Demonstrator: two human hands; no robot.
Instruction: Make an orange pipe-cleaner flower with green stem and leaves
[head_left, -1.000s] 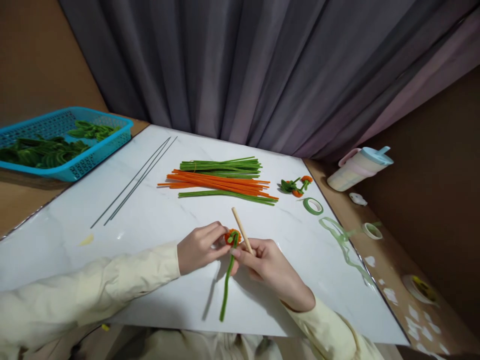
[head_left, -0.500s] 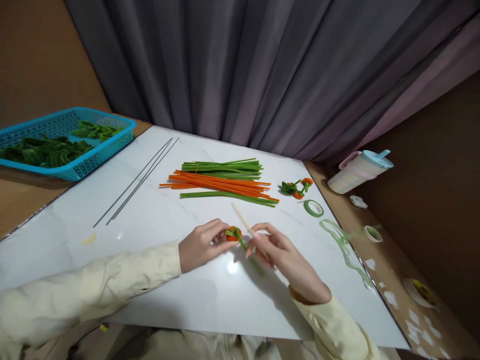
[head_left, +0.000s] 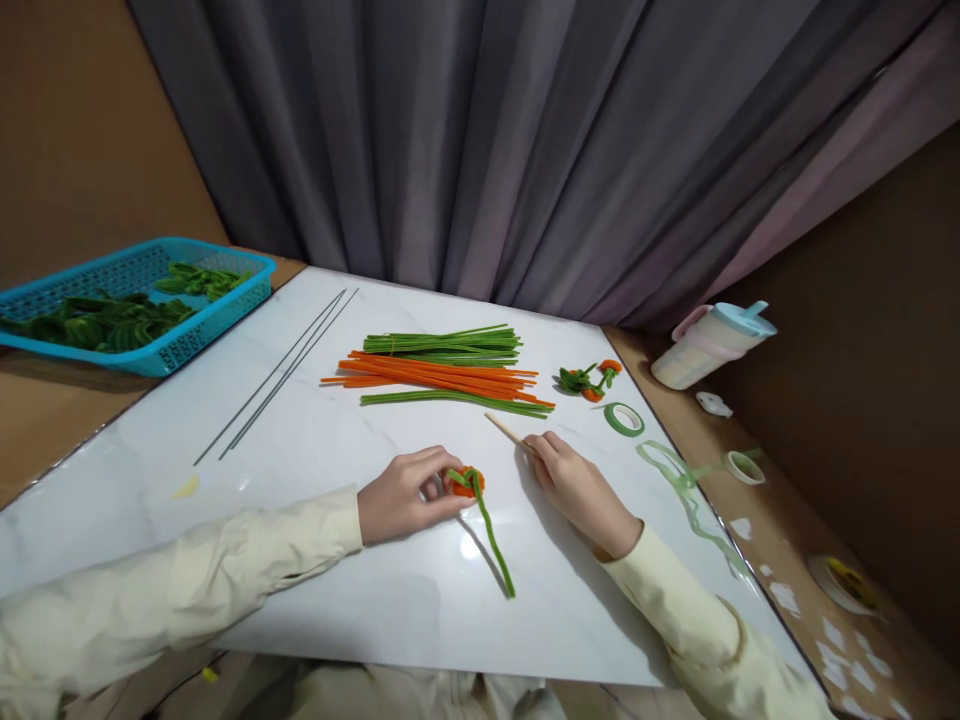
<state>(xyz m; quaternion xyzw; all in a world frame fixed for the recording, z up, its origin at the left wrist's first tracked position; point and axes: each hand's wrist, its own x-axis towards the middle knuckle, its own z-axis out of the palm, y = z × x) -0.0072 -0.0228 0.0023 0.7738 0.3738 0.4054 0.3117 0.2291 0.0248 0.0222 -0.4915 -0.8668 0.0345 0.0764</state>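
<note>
Between the thumb and fingers of my left hand [head_left: 409, 490] is a small orange pipe-cleaner flower [head_left: 469, 482] with green on top. From it a green pipe-cleaner stem [head_left: 493, 540] hangs down toward me over the white tabletop. My right hand [head_left: 581, 490], apart from the flower, is closed on a thin pale wooden stick [head_left: 508, 431] whose tip points up and left. Beyond my hands lie orange pipe cleaners [head_left: 442, 375], with green pipe cleaners [head_left: 442, 344] behind them and a few more in front.
Finished orange and green pieces [head_left: 592, 380] lie right of the bundles, near a roll of green tape [head_left: 624, 420]. Dark thin wires [head_left: 277, 375] lie at left, past them a blue basket [head_left: 161, 355] of green leaves. A tumbler [head_left: 705, 345] and tape strips [head_left: 694, 500] are at right.
My right hand has moved away from the flower, up and to the right, with the wooden stick. The green stem now hangs free. My left hand keeps hold of the flower.
</note>
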